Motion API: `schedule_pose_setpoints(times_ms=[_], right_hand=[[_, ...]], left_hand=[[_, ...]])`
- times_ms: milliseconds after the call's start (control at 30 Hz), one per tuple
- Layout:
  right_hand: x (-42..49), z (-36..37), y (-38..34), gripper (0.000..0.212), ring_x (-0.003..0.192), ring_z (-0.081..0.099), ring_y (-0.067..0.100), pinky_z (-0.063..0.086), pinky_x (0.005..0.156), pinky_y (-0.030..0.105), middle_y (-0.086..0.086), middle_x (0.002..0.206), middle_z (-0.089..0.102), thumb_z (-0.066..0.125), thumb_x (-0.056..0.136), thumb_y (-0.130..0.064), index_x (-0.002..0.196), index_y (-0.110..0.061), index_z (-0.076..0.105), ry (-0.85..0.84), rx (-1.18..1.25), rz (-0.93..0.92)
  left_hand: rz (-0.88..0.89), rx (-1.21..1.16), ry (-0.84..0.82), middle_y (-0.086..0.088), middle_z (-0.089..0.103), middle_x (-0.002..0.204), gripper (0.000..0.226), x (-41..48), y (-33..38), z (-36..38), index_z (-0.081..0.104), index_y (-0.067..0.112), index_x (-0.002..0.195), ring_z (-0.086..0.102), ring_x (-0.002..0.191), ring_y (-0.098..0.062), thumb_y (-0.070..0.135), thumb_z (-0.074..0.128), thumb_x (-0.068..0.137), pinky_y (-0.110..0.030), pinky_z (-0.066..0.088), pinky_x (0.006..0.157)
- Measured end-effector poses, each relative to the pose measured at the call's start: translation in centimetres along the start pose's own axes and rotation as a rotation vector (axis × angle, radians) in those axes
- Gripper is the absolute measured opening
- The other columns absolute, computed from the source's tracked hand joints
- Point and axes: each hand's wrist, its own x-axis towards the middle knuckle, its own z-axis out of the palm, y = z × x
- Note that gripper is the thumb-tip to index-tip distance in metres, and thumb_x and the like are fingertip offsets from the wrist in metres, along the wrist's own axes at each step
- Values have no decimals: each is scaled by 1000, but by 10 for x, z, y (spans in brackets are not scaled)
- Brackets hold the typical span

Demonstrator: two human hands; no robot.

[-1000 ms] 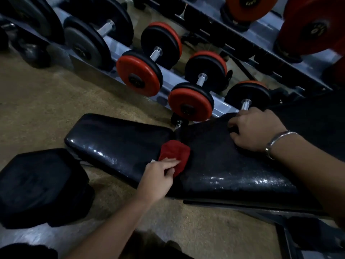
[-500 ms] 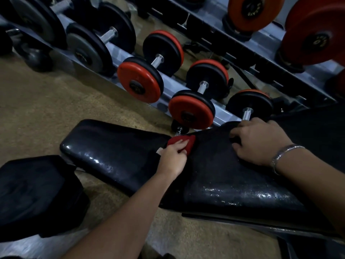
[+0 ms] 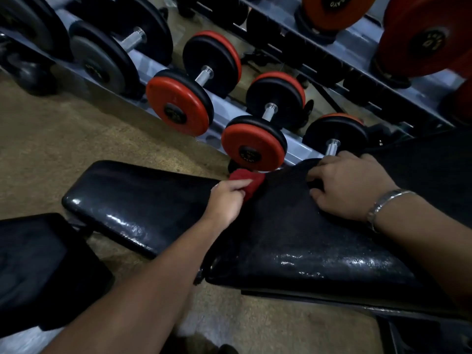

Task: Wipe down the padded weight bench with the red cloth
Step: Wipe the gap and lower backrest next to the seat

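At the far edge of the bench, right where its two black pads meet, sits the red cloth. The left hand holds it with fingers curled round the bunched-up cloth, so that grip is clamped on the cloth and presses it onto the pad. The left arm reaches across the gap between the two pads and hides part of it. The right hand lies further along the same far edge, on the bigger pad, with its fingers bent down onto the padding; its grip is closed on the bench. A silver bracelet is on that wrist. Both pads shine in spots. Just behind the cloth, very near the bench edge, stands a red dumbbell, and it leaves little room past the cloth. A second red dumbbell is to its left. A black dumbbell sits just behind the right hand, its metal bar close to the fingers. They all lie on a low rack that runs slanting across the back. A bigger gray dumbbell lies further left on it. Big red plates are up in the right corner. Another black pad fills the near left corner, apart from the bench. Brown floor shows between the bench and the rack.
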Motion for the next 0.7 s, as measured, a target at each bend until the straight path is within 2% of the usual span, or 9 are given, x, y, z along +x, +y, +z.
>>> schedule_pose_setpoints(times_ms=[67, 167, 200, 267, 300, 433, 533, 600, 700], right_hand=[[0, -1, 1, 33, 118, 50, 18, 38, 90, 39, -10, 125, 58, 47, 89, -51, 117, -42, 61, -9, 13, 5], [0, 0, -1, 33, 119, 50, 18, 38, 90, 39, -10, 126, 58, 47, 89, -50, 118, -42, 61, 2, 4, -1], [0, 0, -1, 33, 119, 50, 18, 39, 90, 39, -10, 126, 58, 47, 89, -50, 118, -42, 61, 4, -2, -3], [0, -1, 0, 33, 120, 50, 19, 38, 89, 38, -10, 126, 58, 47, 89, -50, 118, -42, 61, 6, 1, 5], [-1, -2, 0, 34, 120, 50, 19, 38, 89, 38, -10, 126, 58, 47, 89, -50, 118, -42, 61, 2, 4, 7], [-2, 0, 2, 34, 120, 49, 19, 38, 91, 40, -10, 126, 58, 46, 89, -51, 118, -41, 61, -3, 6, 7], [-1, 3, -1, 33, 119, 49, 19, 37, 91, 39, -9, 125, 59, 47, 89, -50, 117, -40, 61, 14, 1, 6], [0, 2, -2, 32, 118, 50, 20, 37, 91, 39, -9, 124, 59, 48, 89, -49, 117, -40, 62, 22, 3, 19], [-1, 3, 2, 33, 118, 50, 20, 38, 92, 40, -9, 125, 59, 48, 89, -50, 117, -41, 62, 12, 17, 18]], left_hand=[[70, 63, -47, 2, 67, 128, 41, -17, -7, -8, 75, 17, 115, 56, 123, -5, -10, 55, 91, -16, 33, 113], [106, 150, -102, 5, 63, 135, 38, 2, -10, -16, 71, 21, 122, 50, 132, -4, -1, 56, 95, -21, 28, 118], [98, 167, -111, 8, 62, 137, 40, 11, -6, -14, 70, 31, 123, 47, 135, -7, 7, 55, 95, -26, 27, 121], [79, 198, -121, 15, 64, 132, 45, 23, 6, -5, 68, 58, 109, 50, 134, -11, 21, 51, 89, -35, 28, 121], [77, 194, -123, 16, 65, 130, 47, 22, 9, -2, 68, 60, 106, 53, 130, -10, 22, 50, 86, -35, 30, 119], [79, 131, -146, 7, 62, 135, 39, 12, -7, -10, 72, 27, 120, 52, 129, -8, 1, 57, 94, -20, 34, 112], [50, 156, -170, 9, 60, 139, 37, 25, -3, -11, 68, 34, 125, 47, 135, -9, 18, 57, 94, -30, 28, 120], [66, 150, -195, 15, 63, 134, 40, 29, 12, 0, 69, 41, 120, 48, 134, -7, 26, 53, 87, -29, 26, 120], [169, 111, -220, 8, 66, 131, 41, 12, 15, 6, 75, 22, 117, 52, 130, -6, -3, 55, 91, -22, 31, 116]])
